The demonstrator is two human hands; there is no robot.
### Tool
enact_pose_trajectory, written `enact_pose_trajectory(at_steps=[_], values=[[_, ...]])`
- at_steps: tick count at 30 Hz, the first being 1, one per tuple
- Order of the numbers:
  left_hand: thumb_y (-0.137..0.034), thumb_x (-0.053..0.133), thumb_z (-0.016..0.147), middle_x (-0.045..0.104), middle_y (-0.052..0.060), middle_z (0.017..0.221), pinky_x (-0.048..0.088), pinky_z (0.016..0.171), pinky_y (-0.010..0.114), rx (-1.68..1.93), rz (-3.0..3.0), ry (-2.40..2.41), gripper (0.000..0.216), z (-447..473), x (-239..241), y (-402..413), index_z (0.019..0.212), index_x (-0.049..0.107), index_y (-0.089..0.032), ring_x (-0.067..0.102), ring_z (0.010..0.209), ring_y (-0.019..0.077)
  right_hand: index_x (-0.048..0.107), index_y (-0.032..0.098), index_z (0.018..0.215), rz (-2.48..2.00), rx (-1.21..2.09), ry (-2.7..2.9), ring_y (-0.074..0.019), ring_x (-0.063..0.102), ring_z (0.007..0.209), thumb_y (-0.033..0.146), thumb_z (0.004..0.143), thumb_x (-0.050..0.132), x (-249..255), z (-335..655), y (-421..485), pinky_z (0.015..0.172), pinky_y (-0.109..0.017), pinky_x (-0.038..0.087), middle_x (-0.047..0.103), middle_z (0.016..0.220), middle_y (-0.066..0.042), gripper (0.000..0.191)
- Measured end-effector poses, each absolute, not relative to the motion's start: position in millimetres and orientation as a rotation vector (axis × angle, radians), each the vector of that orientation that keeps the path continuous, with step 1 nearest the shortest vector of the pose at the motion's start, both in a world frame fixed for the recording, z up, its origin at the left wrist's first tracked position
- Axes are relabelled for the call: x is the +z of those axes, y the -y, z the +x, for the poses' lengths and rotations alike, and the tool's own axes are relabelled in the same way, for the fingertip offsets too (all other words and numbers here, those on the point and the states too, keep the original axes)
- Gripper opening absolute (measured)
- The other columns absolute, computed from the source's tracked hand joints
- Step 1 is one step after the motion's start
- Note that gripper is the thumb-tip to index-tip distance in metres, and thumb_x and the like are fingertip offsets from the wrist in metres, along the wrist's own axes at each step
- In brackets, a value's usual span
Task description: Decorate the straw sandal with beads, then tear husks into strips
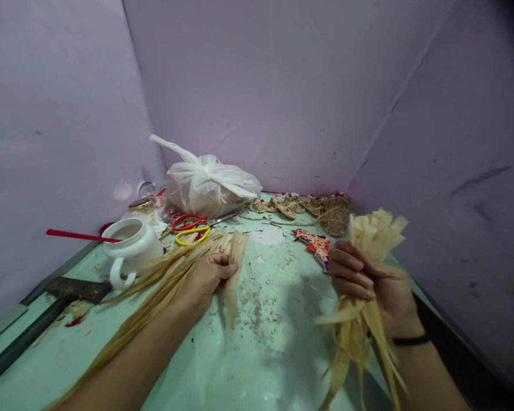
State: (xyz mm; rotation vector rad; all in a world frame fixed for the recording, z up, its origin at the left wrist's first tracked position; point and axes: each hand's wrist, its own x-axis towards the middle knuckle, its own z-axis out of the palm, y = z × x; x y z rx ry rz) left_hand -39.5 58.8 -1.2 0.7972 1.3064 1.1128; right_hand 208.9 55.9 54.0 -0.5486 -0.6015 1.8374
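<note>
My left hand (209, 277) pinches a flat, pale strip of dried husk (236, 257) between thumb and fingers, over the middle of the table. Beneath and beside that forearm lies a long bundle of the same tan husk strips (154, 308). At the right, my right hand (364, 279) is raised with its fingers wrapped round a bunch of husk strips (377, 231). The bunch is folded and ruffled at its top, while loose ends hang below the fist. A dark band circles the right wrist.
Scissors (191, 228) with red and yellow handles lie behind the strips. To the left are a white pot (132, 251) with a red stick and a black-handled hatchet (77, 288). A tied plastic bag (214, 182), woven ornaments (300, 205) and patterned fabric (314, 242) sit farther back.
</note>
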Motion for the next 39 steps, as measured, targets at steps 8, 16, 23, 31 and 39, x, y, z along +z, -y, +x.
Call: enact_pose_trajectory(at_steps=[8,16,23,31,39], values=[[-0.024,0.071,0.046,0.047,-0.006,0.046,0.024,0.044,0.019,1.096,0.932,-1.338,0.020,-25,8,-45,0.056,0.058,-0.013,0.036,0.043,0.0058,0.054,0.018,0.070,-0.872,1.681,0.613,-0.0001,0.013,0.037,0.017,0.048,0.078,33,172,-53,0.029,-0.010,0.010,0.031,0.048,0.011,0.033],[-0.029,0.066,0.044,0.042,-0.006,0.037,0.025,0.041,0.021,0.947,1.002,-1.247,0.020,-6,14,-31,0.043,0.050,-0.016,0.035,0.037,0.0068,0.049,0.016,0.058,-1.198,1.717,0.858,-0.0018,0.021,0.034,0.035,0.049,0.078,3,118,-34,0.033,-0.018,0.009,0.031,0.038,0.011,0.035],[-0.034,0.058,0.050,0.042,-0.004,0.041,0.024,0.043,0.022,0.911,1.150,-1.278,0.021,-10,17,-32,0.044,0.049,-0.017,0.035,0.042,0.0080,0.049,0.017,0.052,-1.206,1.642,1.024,-0.0044,0.025,0.037,0.027,0.056,0.071,4,125,-36,0.036,-0.021,0.014,0.034,0.039,0.009,0.025],[-0.028,0.058,0.049,0.034,-0.006,0.036,0.016,0.041,0.022,0.894,1.231,-1.390,0.021,-14,15,-32,0.037,0.045,-0.017,0.025,0.040,0.0062,0.056,0.016,0.062,-1.135,1.530,1.094,-0.0098,0.039,0.050,0.023,0.054,0.073,2,120,-34,0.047,-0.023,0.031,0.048,0.054,0.005,0.020],[-0.027,0.060,0.048,0.034,-0.007,0.038,0.016,0.043,0.022,0.945,1.134,-1.330,0.020,-11,16,-31,0.038,0.047,-0.015,0.026,0.042,0.0055,0.046,0.017,0.053,-1.140,1.560,1.176,-0.0062,0.027,0.044,0.026,0.058,0.064,0,117,-30,0.040,-0.022,0.018,0.035,0.046,0.008,0.021]])
